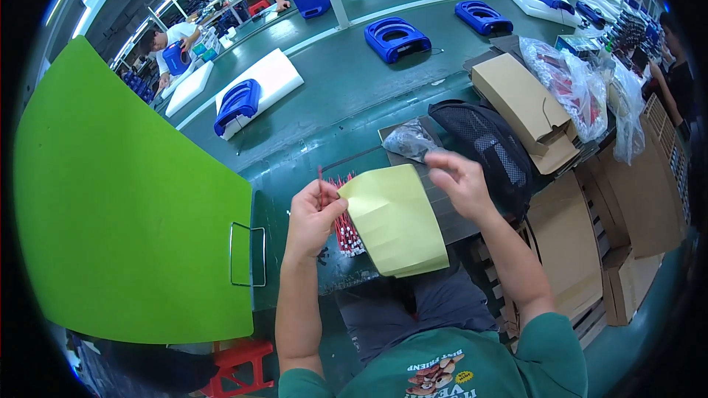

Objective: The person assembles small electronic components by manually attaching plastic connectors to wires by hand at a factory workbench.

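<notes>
My left hand (316, 215) is closed, pinching the upper left corner of a pale yellow paper sheet (394, 222). A thin red wire sticks up by its fingertips; whether it is held too I cannot tell. The sheet hangs tilted over the front of the bench, lightly creased. Partly hidden behind it and the left hand lies a bundle of red wires (349, 242) with white connectors. My right hand (466, 190) hovers just right of the sheet's top edge, fingers bent and thumb apart, with nothing visible in it. Beyond its fingertips lies a clear plastic bag (410, 140) of small parts.
A green panel (140, 206) with a wire handle stands at left. A black mesh bag (487, 144) and cardboard box (525, 103) sit at right, near bagged parts (564, 81). Blue plastic housings (397, 38) and white foam (276, 77) rest along the line; co-workers stand beyond.
</notes>
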Demonstrator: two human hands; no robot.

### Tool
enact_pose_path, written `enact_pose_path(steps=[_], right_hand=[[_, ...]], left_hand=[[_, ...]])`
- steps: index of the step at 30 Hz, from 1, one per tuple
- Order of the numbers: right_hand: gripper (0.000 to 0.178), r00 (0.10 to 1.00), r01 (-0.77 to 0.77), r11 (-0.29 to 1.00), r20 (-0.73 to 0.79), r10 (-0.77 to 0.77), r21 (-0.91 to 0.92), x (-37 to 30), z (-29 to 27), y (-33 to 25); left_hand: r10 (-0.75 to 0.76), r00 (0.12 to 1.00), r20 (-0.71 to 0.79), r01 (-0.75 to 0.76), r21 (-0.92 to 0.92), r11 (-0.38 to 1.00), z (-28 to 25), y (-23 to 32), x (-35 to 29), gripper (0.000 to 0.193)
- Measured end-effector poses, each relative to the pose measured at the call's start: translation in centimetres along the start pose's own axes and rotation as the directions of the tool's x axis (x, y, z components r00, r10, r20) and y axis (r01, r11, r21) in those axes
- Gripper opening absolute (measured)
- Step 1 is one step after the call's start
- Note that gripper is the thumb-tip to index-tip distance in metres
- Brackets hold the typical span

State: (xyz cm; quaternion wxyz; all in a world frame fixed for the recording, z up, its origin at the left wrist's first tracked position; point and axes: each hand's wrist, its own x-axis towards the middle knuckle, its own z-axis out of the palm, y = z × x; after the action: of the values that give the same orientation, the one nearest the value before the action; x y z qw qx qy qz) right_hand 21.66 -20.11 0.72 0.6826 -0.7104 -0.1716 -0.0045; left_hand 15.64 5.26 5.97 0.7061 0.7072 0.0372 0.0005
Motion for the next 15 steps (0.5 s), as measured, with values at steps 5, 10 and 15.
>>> enact_pose_path(steps=[5, 10, 15], right_hand=[[0.058, 0.915, -0.201, 0.955, 0.391, 0.104, 0.217, -8.2, 0.6, -3.5], [0.029, 0.870, -0.437, 0.840, 0.389, 0.304, 0.321, -12.2, -1.5, -1.3], [0.018, 0.892, -0.072, 0.990, 0.452, 0.008, 0.125, -12.4, -2.4, -2.2]], left_hand=[[-0.041, 0.999, -0.032, 0.033, -0.208, 0.978, 1.8, 1.8, -3.4, 0.013], [0.513, 0.729, 0.453, -0.381, -0.353, 0.854, 2.1, -0.5, -5.3, 0.016], [-0.079, 0.942, 0.326, 0.029, 0.158, 0.987, 3.8, -1.2, -7.2, 0.022]])
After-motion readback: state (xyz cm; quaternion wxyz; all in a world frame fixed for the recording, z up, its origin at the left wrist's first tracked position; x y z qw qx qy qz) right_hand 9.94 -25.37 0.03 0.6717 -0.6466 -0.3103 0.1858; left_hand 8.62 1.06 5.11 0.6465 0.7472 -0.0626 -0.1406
